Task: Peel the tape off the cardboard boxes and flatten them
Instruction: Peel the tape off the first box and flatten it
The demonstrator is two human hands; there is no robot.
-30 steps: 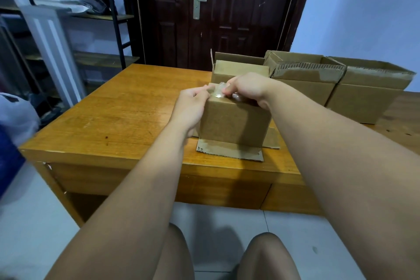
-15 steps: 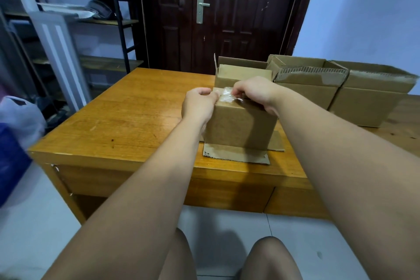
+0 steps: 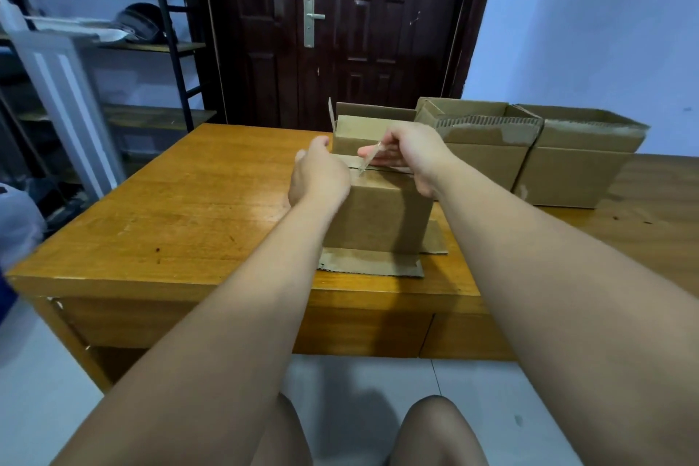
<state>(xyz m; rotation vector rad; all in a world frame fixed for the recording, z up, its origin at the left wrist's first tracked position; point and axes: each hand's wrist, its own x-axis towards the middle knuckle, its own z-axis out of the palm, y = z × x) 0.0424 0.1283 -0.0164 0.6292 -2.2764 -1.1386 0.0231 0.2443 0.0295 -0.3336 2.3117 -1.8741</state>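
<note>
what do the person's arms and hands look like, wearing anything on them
The left forearm and right forearm are bare as far up as the view shows: no sleeves or cuffs. The left hand and right hand wear no gloves, and no watch, bracelet or ring shows, though some fingers are hidden.
</note>
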